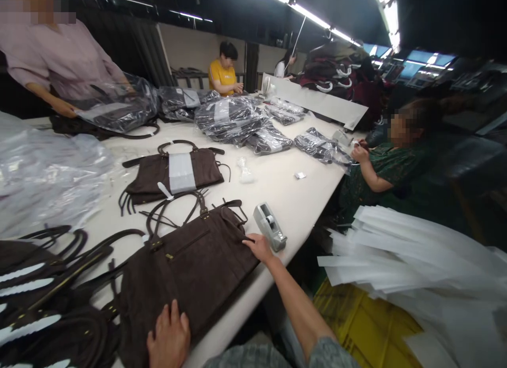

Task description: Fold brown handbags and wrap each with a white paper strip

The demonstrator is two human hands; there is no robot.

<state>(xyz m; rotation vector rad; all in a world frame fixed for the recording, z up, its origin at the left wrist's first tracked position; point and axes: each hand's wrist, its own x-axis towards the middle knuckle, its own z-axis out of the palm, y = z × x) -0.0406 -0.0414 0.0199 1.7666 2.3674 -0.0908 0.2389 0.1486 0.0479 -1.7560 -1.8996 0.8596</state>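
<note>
A dark brown handbag [190, 273] lies flat near the table's front edge, its handles toward the far side. My left hand [169, 333] rests on the bag's lower left part with the fingers spread. At the bag's right end, my right hand [259, 247] pinches the edge of the brown bag between thumb and fingers. Just beyond that hand stands a grey tape dispenser [269, 225]. Behind the bag lies a second brown handbag [154, 177] with a white band [181, 172] around its middle.
More brown bags [39, 283] are piled at the left, below clear plastic sheets [47, 172]. Plastic-wrapped bags [229, 117] lie farther back. White paper strips [396, 252] are stacked at the right, over a yellow sack [360, 320]. Several people are around the table [293, 204].
</note>
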